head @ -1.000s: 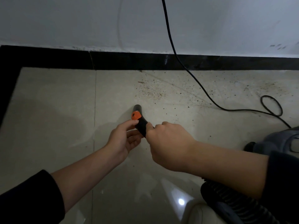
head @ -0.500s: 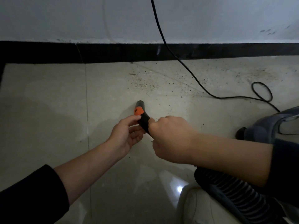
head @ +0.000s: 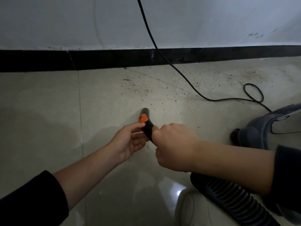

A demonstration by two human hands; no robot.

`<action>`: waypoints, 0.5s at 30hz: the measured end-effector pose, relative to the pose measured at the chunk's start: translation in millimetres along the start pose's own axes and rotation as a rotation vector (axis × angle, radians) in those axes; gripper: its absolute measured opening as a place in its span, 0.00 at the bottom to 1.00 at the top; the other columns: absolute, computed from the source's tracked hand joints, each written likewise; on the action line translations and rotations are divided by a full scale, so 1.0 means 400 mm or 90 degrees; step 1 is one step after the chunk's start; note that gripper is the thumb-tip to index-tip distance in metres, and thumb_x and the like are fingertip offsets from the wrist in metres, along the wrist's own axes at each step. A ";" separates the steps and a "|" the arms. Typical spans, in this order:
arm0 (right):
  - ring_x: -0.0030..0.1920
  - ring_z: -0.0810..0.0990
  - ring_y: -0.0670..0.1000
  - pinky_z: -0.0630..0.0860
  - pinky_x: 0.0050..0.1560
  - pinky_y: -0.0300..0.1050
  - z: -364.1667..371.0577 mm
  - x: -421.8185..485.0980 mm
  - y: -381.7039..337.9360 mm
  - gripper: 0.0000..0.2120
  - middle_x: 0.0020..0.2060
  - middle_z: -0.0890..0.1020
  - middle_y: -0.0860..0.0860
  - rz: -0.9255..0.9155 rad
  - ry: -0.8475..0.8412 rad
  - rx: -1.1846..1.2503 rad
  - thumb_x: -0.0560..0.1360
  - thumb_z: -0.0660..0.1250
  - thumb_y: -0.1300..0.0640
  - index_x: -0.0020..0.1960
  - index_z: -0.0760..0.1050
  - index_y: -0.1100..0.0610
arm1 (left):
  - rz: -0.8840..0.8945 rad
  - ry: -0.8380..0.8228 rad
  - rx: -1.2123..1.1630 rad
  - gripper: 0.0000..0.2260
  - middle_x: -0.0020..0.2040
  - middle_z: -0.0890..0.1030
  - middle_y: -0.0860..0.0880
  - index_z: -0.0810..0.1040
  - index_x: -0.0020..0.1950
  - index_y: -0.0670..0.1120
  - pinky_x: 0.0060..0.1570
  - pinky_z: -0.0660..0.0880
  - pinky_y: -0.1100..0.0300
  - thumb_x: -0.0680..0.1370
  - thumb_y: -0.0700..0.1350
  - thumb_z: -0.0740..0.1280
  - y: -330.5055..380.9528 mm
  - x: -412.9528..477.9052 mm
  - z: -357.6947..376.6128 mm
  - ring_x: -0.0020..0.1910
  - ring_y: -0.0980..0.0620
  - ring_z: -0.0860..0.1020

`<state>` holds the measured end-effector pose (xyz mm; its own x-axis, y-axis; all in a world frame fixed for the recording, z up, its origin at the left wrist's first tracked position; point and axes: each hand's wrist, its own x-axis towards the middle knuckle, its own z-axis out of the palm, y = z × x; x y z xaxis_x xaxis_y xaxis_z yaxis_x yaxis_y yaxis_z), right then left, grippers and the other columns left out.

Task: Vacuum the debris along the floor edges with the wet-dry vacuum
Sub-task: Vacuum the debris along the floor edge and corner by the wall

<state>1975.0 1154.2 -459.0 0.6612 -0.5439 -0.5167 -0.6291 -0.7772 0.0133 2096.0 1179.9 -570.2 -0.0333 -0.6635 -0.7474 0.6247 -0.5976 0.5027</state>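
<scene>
A black vacuum nozzle (head: 147, 123) with an orange slider (head: 143, 118) points toward the wall, its open end just above the beige floor tiles. My right hand (head: 172, 145) grips the nozzle's handle from the right. My left hand (head: 130, 141) touches the nozzle from the left, thumb at the orange slider, fingers under the tube. Fine reddish-brown debris (head: 138, 90) lies scattered on the tiles between the nozzle and the black baseboard (head: 114, 60), spreading right. The ribbed black hose (head: 228, 199) runs off at lower right.
The grey vacuum body (head: 267, 128) sits at the right edge. Its black power cord (head: 171, 62) comes down the white wall, crosses the debris and loops at the right. A white rounded object (head: 187, 207) lies near the hose at the bottom.
The view has shifted slightly; both hands stay on the nozzle in about the same hold. The nozzle has hardly moved over the floor.
</scene>
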 end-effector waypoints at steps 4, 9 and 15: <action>0.28 0.63 0.47 0.61 0.26 0.40 -0.003 0.000 0.008 0.05 0.31 0.66 0.49 0.011 -0.005 0.004 0.75 0.61 0.57 0.50 0.71 0.57 | -0.001 -0.006 0.004 0.05 0.30 0.81 0.48 0.76 0.47 0.41 0.35 0.74 0.63 0.78 0.44 0.66 0.002 0.001 0.011 0.26 0.54 0.80; 0.28 0.62 0.47 0.60 0.26 0.39 -0.010 -0.009 0.014 0.04 0.31 0.65 0.49 0.014 -0.015 0.006 0.74 0.61 0.56 0.45 0.67 0.57 | -0.013 -0.012 0.002 0.06 0.30 0.81 0.48 0.76 0.47 0.41 0.32 0.75 0.64 0.78 0.44 0.66 -0.002 -0.005 0.019 0.26 0.53 0.80; 0.28 0.63 0.47 0.60 0.26 0.39 -0.009 -0.032 0.008 0.07 0.31 0.65 0.49 -0.003 -0.023 0.021 0.74 0.61 0.56 0.42 0.63 0.55 | -0.035 -0.014 -0.004 0.07 0.31 0.81 0.46 0.75 0.50 0.40 0.29 0.76 0.64 0.77 0.43 0.67 -0.021 -0.026 0.004 0.27 0.52 0.81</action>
<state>1965.9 1157.6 -449.2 0.6497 -0.5283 -0.5466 -0.6397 -0.7684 -0.0176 2089.8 1191.1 -566.0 -0.0849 -0.6394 -0.7642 0.6261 -0.6309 0.4583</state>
